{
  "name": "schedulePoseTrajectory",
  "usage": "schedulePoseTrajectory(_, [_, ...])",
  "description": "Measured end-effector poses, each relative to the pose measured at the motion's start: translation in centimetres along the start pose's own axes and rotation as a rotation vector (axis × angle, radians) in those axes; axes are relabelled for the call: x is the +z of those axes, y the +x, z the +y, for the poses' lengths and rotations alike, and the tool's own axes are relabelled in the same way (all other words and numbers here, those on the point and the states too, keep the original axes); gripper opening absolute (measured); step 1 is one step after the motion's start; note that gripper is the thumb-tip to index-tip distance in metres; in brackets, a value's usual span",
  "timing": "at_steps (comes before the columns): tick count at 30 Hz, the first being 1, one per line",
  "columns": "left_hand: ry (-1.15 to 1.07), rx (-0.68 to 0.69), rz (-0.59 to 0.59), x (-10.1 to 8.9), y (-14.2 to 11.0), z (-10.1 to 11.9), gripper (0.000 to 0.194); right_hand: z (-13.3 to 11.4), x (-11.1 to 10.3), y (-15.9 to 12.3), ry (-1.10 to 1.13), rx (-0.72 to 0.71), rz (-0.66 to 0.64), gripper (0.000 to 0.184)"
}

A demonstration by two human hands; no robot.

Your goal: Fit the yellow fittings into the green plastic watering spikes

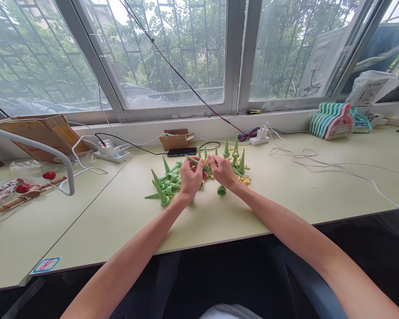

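Over the middle of the desk, my left hand [191, 178] is closed around a green plastic watering spike [195, 159], its pointed end toward the left. Close beside it, my right hand [222, 172] pinches at the spike's other end. A bit of yellow shows between the hands; whatever the right fingertips hold is hidden. Left of my hands lies a pile of green spikes [160, 195], some upright, some on their sides. More spikes [226, 148] stand behind my right hand, among small yellow plastic valves [244, 179]. A green cap [221, 190] rests below my right wrist.
A black phone [181, 152] and a small cardboard box [176, 141] sit behind the pile. Power strips [113, 155] and loose white cables [306, 155] lie along the back. Dustpan-like pastel pieces [330, 120] stand right. A white curved tube [61, 155] juts in at left.
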State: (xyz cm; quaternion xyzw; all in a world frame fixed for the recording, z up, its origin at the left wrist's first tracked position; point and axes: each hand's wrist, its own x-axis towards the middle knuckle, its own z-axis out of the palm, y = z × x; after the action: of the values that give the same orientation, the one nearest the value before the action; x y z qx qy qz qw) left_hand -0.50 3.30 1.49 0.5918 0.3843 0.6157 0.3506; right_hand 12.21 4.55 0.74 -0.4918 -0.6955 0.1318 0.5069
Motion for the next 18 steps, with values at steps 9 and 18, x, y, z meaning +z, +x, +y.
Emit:
schedulePoseTrajectory(9, [0.035,0.04,-0.004,-0.03,-0.09,-0.09,0.03,0.19,0.2,0.04,0.0,-0.018,0.0,0.045])
schedulePoseTrajectory(18, [0.113,0.113,-0.016,0.03,-0.34,-0.04,0.025,0.21,0.21,-0.01,-0.023,-0.004,0.025,0.044])
